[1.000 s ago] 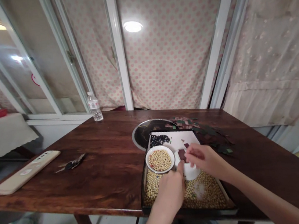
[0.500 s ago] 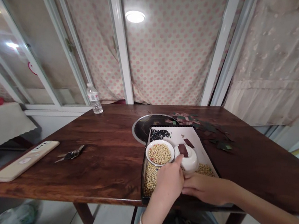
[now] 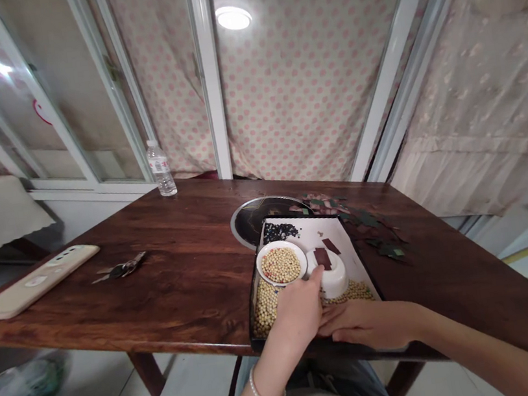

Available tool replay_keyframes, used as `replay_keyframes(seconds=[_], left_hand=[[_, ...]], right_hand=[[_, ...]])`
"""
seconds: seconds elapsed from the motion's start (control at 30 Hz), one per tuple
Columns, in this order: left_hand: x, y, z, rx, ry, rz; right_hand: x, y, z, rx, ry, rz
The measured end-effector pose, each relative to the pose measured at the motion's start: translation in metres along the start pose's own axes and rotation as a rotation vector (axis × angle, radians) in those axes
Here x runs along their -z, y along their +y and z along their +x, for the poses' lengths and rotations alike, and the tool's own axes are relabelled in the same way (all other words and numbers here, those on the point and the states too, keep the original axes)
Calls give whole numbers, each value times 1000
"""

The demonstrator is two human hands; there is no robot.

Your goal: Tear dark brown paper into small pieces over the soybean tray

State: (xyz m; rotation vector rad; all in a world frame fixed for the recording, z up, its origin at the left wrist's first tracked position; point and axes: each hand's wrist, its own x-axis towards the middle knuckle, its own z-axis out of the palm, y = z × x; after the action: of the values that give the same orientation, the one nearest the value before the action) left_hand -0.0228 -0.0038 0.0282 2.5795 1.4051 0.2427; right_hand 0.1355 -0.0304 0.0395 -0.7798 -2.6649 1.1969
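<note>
1. Left hand (image 3: 299,308): the nearer hand, fingers drawn together, tips pressed on the white ceramic bowl (image 3: 334,285).
2. Bowl: just right of those fingers, upturned, round with no long axis, inside the black tray (image 3: 362,269); a dark brown square (image 3: 322,258) touches its far edge.
3. Right hand (image 3: 368,326): open, flat, farther off.

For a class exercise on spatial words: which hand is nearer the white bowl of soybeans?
Left. The left hand is just below and right of the white bowl of soybeans; the right hand lies farther right.
</note>
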Motion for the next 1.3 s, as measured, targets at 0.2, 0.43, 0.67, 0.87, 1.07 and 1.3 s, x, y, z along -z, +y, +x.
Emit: replay_keyframes(seconds=[0.2, 0.43, 0.67, 0.87, 1.07, 1.3], left_hand=[[-3, 2, 3, 17, 9, 38], [-9, 0, 5, 16, 11, 65], [-10, 1, 5, 14, 7, 127], [-11, 1, 4, 19, 6, 130], [-9, 2, 4, 9, -23, 124], [-8, 2, 5, 23, -46, 118]], right_hand=[[5, -3, -34, -118, 33, 8], [16, -5, -53, -299, 168, -70], [30, 25, -47, -426, 436, -243], [39, 23, -37, -389, 335, -153], [48, 20, -44, -448, 417, -108], [26, 23, -32, -430, 193, -127]])
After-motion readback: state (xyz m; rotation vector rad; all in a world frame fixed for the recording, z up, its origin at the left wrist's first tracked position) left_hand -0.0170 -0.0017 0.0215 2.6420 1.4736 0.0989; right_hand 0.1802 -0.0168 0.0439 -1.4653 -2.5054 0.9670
